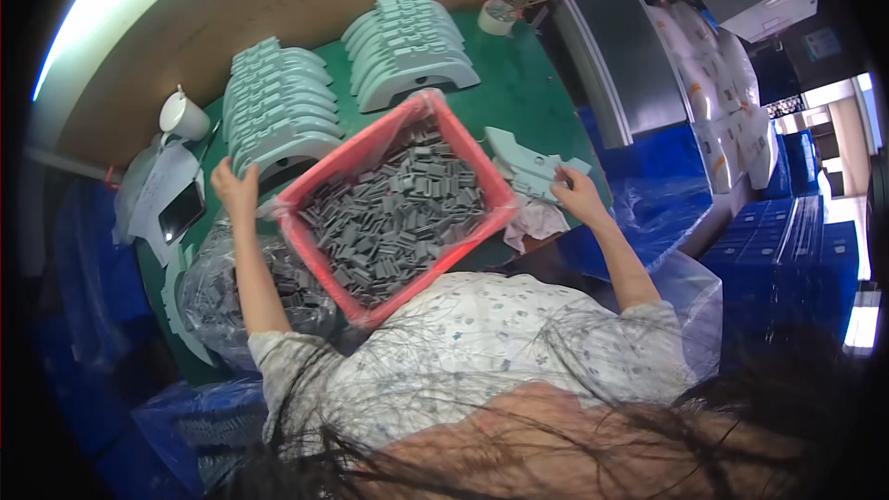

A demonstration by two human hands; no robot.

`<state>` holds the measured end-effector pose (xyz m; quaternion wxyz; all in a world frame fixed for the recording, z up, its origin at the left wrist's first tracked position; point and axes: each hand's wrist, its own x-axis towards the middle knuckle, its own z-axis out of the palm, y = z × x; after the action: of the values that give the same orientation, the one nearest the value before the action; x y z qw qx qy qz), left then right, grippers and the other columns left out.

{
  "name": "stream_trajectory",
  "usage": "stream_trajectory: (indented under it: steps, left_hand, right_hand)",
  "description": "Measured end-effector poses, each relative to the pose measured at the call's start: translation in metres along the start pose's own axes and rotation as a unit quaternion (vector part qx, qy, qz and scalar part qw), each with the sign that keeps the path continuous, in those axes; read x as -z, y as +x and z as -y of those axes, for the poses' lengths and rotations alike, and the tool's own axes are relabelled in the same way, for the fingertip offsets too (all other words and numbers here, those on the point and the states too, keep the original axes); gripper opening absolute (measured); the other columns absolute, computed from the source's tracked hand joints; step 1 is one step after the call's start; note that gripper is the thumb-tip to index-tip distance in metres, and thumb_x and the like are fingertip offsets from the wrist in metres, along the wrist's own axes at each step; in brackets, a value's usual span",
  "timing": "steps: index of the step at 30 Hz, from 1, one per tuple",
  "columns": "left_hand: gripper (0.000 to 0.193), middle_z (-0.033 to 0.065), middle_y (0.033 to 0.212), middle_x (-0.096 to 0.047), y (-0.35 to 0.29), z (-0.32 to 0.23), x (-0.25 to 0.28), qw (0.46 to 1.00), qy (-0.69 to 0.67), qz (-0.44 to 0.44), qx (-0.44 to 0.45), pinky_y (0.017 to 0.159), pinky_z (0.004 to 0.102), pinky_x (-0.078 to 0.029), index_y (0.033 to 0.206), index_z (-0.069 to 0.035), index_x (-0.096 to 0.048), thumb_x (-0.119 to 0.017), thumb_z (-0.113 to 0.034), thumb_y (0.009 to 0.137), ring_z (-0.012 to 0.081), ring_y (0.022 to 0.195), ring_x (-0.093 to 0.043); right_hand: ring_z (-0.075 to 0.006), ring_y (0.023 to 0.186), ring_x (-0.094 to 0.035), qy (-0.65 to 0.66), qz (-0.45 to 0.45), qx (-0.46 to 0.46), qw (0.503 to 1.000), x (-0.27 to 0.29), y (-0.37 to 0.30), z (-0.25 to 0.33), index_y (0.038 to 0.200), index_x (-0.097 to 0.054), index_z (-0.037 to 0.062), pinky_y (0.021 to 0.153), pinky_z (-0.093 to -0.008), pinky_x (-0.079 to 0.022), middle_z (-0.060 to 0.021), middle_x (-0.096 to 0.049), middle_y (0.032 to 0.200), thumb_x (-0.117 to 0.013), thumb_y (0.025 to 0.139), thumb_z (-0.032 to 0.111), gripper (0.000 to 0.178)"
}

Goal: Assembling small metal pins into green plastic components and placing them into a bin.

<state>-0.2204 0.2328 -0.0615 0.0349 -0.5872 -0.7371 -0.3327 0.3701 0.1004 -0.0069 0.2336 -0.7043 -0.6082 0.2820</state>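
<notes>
Moulding [526, 165], pale green, lay right of the red bin [321, 268], over the green surface [514, 74], as your right hand [578, 193] pinched its outer end in the head view. Your left hand [236, 187] hovered at the near end of the left stack [282, 116]; whether that grip had closed on the front piece, you could not tell. A light, firm pinch at the edge looked best for control of the moulding, while a careless left-hand tug risked upsetting the row. The bin's rim, between both arms, called for raised wrists.
</notes>
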Motion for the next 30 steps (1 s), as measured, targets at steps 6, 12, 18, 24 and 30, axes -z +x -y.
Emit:
stream_trajectory:
  steps: [6, 12, 18, 24, 30]
  left_hand:
    - [0.042, 0.0172, 0.11, -0.044, -0.011, -0.096, 0.053, 0.991, -0.13, 0.008, -0.034, 0.088, 0.0368, -0.035, 0.11, -0.002, -0.047, -0.061, -0.019, 0.074, 0.0296, 0.104, -0.044]
    - [0.035, 0.0083, 0.104, -0.05, -0.093, -0.213, 0.08, 0.928, -0.348, 0.13, -0.024, 0.073, 0.0257, -0.042, 0.108, -0.001, -0.048, -0.057, -0.006, 0.074, 0.0171, 0.092, -0.051]
    - [0.032, 0.0053, 0.104, -0.05, -0.174, -0.3, 0.052, 0.758, -0.536, 0.366, 0.067, 0.08, 0.026, -0.04, 0.107, -0.001, -0.049, -0.052, -0.002, 0.075, 0.0128, 0.094, -0.048]
    - [0.052, 0.0109, 0.122, -0.04, -0.21, -0.386, 0.008, 0.498, -0.726, 0.453, 0.138, 0.086, 0.0325, -0.04, 0.124, -0.001, -0.032, -0.054, -0.022, 0.082, 0.0192, 0.108, -0.043]
    - [0.03, 0.0082, 0.099, -0.054, -0.202, -0.396, 0.024, 0.433, -0.736, 0.453, 0.256, 0.075, 0.0324, -0.046, 0.109, -0.004, -0.044, -0.052, -0.018, 0.084, 0.0166, 0.088, -0.055]
  right_hand:
    - [-0.0335, 0.087, -0.055, -0.299, 0.18, 0.098, 0.932, 0.004, 0.021, -0.012, 0.12, -0.037, 0.0087, 0.071, -0.0401, -0.047, -0.0175, -0.042, 0.114, -0.065, 0.061, 0.029, 0.068]
    - [-0.0311, 0.091, -0.054, -0.329, 0.211, 0.131, 0.911, 0.026, 0.025, -0.025, 0.126, -0.029, 0.009, 0.07, -0.0383, -0.047, -0.0152, -0.044, 0.111, -0.066, 0.061, 0.027, 0.076]
    - [-0.0088, 0.052, -0.046, 0.34, 0.203, -0.027, 0.918, 0.12, 0.023, 0.003, 0.098, -0.051, 0.0026, 0.045, -0.0217, -0.036, 0.0012, -0.048, 0.065, -0.054, 0.071, 0.018, 0.031]
    - [-0.0067, 0.04, -0.034, 0.667, 0.371, -0.091, 0.64, 0.069, -0.004, 0.007, 0.072, -0.049, 0.0084, 0.036, -0.0201, -0.024, 0.0012, -0.04, 0.052, -0.044, 0.079, 0.027, 0.02]
    - [-0.0079, 0.043, -0.038, 0.567, 0.283, -0.061, 0.771, 0.045, -0.023, 0.031, 0.092, -0.052, 0.0059, 0.038, -0.0202, -0.028, -0.0017, -0.048, 0.063, -0.033, 0.087, 0.045, 0.043]
